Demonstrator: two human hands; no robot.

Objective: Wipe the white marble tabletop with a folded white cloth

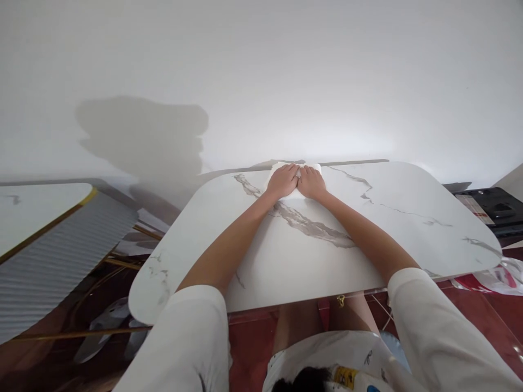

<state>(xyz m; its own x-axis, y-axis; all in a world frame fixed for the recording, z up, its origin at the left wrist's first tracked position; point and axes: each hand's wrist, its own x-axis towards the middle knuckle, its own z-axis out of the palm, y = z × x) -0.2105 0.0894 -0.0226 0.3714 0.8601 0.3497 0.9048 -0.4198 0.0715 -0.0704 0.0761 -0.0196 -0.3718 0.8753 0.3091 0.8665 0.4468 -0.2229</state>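
Note:
Both my arms reach out across a white marble-patterned table (pixel 408 239). My left hand (pixel 283 181) and my right hand (pixel 311 182) lie side by side, palms down, fingers flat and stretched out. They press on a white folded cloth (pixel 278 166) at the table's far edge, by the wall. Only the cloth's corners and a strip near my wrists show around the hands.
A white wall rises right behind the table. At the left stands another white tabletop (pixel 36 209) with a gold rim and ribbed grey side. A black object (pixel 496 209) sits at the right. The floor below is dark red, with a red-and-white bag (pixel 496 277).

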